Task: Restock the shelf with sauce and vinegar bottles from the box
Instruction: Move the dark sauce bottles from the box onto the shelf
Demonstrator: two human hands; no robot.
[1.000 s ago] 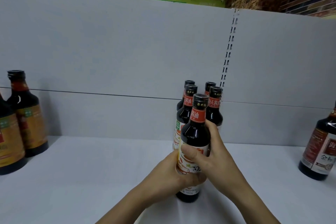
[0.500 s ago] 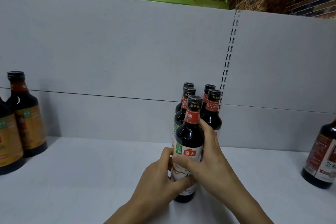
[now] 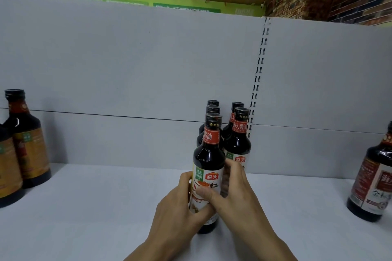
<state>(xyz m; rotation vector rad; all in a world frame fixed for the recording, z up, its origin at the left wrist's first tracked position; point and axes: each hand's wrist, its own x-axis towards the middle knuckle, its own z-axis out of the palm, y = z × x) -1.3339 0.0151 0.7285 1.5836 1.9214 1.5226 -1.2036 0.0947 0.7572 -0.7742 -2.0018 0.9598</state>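
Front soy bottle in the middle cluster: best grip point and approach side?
Grip the front bottle on its straight labelled body, coming from the front with a hand on each side, as the left hand and right hand do now. It stands upright, other bottles crowd it behind, and the neck is narrow, so the wide body should hold steadier.

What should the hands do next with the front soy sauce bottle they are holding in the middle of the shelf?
Probably let go and draw back. The front bottle appears to stand upright on the shelf, close in front of two others in its column, label facing out. The left hand and right hand both wrap it, so little seems left but the release.
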